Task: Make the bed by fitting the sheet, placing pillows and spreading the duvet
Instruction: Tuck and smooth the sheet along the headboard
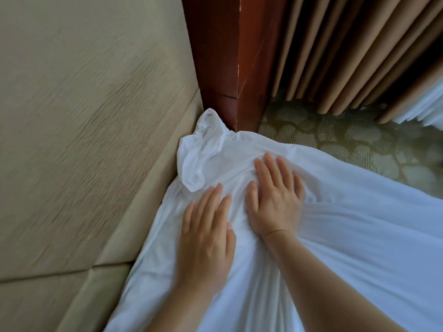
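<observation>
A white sheet (347,224) covers the bed corner at the lower right and falls over its far edge. A bunched end of the sheet (201,149) sticks up where the corner meets the headboard. My left hand (206,233) lies flat on the sheet with straight fingers, just below the bunched end. Beside it, my right hand (275,200) presses flat on the sheet at the corner, fingers spread. Wrinkles fan out from under both palms. No pillows or duvet are in view.
A padded beige headboard (84,116) fills the left side. A red-brown wooden post (227,56) stands at its end, right behind the corner. Tan pleated curtains (347,49) hang at the upper right over patterned green carpet (359,142).
</observation>
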`<state>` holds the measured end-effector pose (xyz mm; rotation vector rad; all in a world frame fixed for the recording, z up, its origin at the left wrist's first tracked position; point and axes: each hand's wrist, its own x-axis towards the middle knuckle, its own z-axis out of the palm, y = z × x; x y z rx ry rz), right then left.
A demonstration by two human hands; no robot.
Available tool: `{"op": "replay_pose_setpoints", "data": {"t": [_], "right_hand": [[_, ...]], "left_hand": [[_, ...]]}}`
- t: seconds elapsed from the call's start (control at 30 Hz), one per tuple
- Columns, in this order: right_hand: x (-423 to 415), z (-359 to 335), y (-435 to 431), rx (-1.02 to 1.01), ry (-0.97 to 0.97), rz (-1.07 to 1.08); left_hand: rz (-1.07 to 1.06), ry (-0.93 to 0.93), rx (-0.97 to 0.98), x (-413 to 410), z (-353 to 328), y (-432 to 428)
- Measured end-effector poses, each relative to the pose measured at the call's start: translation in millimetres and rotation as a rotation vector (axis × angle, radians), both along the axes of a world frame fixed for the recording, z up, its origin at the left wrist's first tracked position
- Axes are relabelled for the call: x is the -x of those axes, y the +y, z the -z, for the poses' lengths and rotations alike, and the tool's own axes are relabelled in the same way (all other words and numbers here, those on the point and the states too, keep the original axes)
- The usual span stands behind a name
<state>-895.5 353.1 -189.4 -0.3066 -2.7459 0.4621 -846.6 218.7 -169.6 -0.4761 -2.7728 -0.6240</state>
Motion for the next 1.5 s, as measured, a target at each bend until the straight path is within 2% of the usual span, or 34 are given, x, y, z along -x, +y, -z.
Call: {"op": "replay_pose_setpoints", "data": {"t": [0.27,0.4,0.5,0.57,0.7,0.83,0.93,1.0,1.07,1.13,1.2,1.27,1.4,1.5], "right_hand": [[3,-15,1,0.071,-0.025,0.020],[22,-37,21,0.125,-0.218,-0.037],[52,-56,41,-0.037,-0.460,-0.083],[64,-68,45,-0.227,-0.537,-0.180],[70,-75,48,-0.485,-0.445,-0.399],[81,-79,45,-0.518,-0.128,-0.427],[87,-61,35,-0.487,0.004,-0.404],[86,-47,28,-0.383,-0.143,-0.297],[90,-45,30,-0.182,-0.359,-0.049],[86,-43,38,-0.100,-0.349,0.052],[54,-42,32,-0.130,-0.173,-0.121],[4,-34,25,-0.106,-0.105,-0.202],[-61,-26,20,-0.086,-0.265,-0.028],[-67,-18,16,-0.119,-0.260,0.036]], "left_hand": [[-0.040,-0.160,0.080,-8,4,-8],[-0.045,-0.175,0.052,-3,10,-10],[-0.030,-0.174,0.065,-3,14,-10],[-0.032,-0.155,0.068,-3,15,-9],[-0.029,-0.140,0.074,-1,18,-9],[-0.031,-0.122,0.063,-1,20,-7],[-0.044,-0.109,0.069,0,22,-8],[-0.041,-0.102,0.072,1,23,-8],[-0.035,-0.094,0.067,1,23,-9],[-0.033,-0.094,0.056,1,24,-9],[-0.045,-0.102,0.047,3,24,-10],[-0.048,-0.106,0.046,3,21,-10],[-0.046,-0.085,0.042,3,19,-8],[-0.053,-0.067,0.027,3,16,-8]]}}
